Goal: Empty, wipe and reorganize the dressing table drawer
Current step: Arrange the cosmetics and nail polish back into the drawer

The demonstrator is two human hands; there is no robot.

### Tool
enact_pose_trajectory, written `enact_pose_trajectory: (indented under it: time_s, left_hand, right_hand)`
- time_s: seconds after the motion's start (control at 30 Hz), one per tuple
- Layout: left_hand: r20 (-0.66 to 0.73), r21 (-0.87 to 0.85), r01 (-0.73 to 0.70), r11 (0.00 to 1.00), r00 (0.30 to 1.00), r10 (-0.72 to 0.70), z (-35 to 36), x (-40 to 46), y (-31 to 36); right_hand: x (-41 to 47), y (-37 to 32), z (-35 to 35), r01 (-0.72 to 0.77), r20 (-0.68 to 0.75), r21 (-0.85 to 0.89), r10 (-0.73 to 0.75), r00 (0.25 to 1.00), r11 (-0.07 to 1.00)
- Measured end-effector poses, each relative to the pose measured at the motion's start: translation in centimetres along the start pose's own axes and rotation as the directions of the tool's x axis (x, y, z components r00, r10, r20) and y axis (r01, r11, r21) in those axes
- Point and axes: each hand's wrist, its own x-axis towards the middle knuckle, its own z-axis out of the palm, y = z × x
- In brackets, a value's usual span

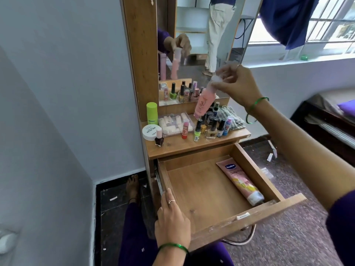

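The wooden drawer [249, 215] stands pulled out below the dressing table top [184, 144]. Inside it lies one pink Vaseline tube [241, 181] along the right wall; the rest of its floor is bare. My left hand [172, 217] rests on the drawer's left front corner. My right hand [235, 82] pinches a pink bottle [203, 102] by its white cap, tilted above the table top. A grey checked cloth [231, 116] lies at the top's right rear.
The table top carries several nail polish bottles [210, 127], a clear case [175, 123], a green tube [152, 113], a white round tin [151, 132] and a dark bottle [159, 139]. A mirror [194, 45] stands behind. A bed [334, 116] is at right. My foot [132, 186] is below left.
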Motion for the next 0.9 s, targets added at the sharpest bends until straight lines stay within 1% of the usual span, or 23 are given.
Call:
enact_pose_trajectory:
  time_s: [0.07, 0.13, 0.23, 0.27, 0.33, 0.4, 0.47, 0.6, 0.67, 0.73, 0.83, 0.9]
  left_hand:
    - [-0.001, -0.009, 0.008, 1.0, 1.0, -0.008, -0.1, -0.2, 0.1]
    - [-0.001, -0.012, 0.016, 1.0, 1.0, -0.016, -0.2, -0.3, 0.2]
    - [-0.004, -0.015, 0.017, 1.0, 1.0, -0.017, -0.3, -0.4, 0.3]
    - [0.003, -0.022, 0.018, 1.0, 1.0, -0.018, -0.4, -0.4, 0.4]
    - [0.039, -0.056, 0.022, 0.998, 0.999, -0.02, -0.6, -0.5, 0.6]
    - [0.064, -0.076, 0.028, 0.997, 0.998, -0.023, -0.9, -0.4, 0.7]
    - [0.062, -0.073, 0.032, 0.997, 0.998, -0.027, -1.0, -0.3, 0.7]
    - [0.047, -0.064, 0.02, 0.998, 0.999, -0.017, -0.7, -0.3, 0.5]
    - [0.047, -0.052, 0.017, 0.998, 0.999, -0.015, -0.5, -0.3, 0.3]
    - [0.045, -0.052, 0.019, 0.998, 0.999, -0.017, -0.3, -0.2, 0.1]
    - [0.041, -0.054, 0.008, 0.999, 0.999, -0.006, -0.2, -0.2, 0.1]
    - [0.043, -0.058, 0.008, 0.998, 0.999, -0.005, -0.3, -0.2, 0.1]
  right_hand:
    - [-2.8, -0.6, -0.4, -0.048, 0.039, 0.071, 0.045, 0.998, 0.996]
    - [-5.9, -0.4, 0.2, -0.126, 0.1, 0.119, 0.114, 0.988, 0.985]
    - [-10.2, 0.8, 2.2, -0.302, 0.257, 0.208, 0.246, 0.935, 0.93]
    - [-11.4, 1.4, 3.0, -0.361, 0.311, 0.201, 0.29, 0.905, 0.911]
    - [-13.2, 2.9, 4.9, -0.42, 0.389, 0.136, 0.342, 0.855, 0.897]
    - [-14.1, 4.6, 6.8, -0.433, 0.437, 0.066, 0.364, 0.823, 0.899]
    - [-14.4, 6.0, 8.6, -0.45, 0.479, 0.035, 0.381, 0.791, 0.892]
    - [-14.7, 7.4, 11.5, -0.573, 0.569, 0.013, 0.465, 0.678, 0.819]
    - [-14.7, 7.7, 12.8, -0.62, 0.601, -0.012, 0.501, 0.623, 0.785]
    - [-14.7, 8.2, 14.0, -0.662, 0.613, -0.018, 0.531, 0.585, 0.75]
    - [-14.9, 8.8, 15.7, -0.682, 0.598, -0.035, 0.562, 0.572, 0.731]
    - [-15.0, 9.0, 16.6, -0.679, 0.574, -0.028, 0.567, 0.59, 0.734]
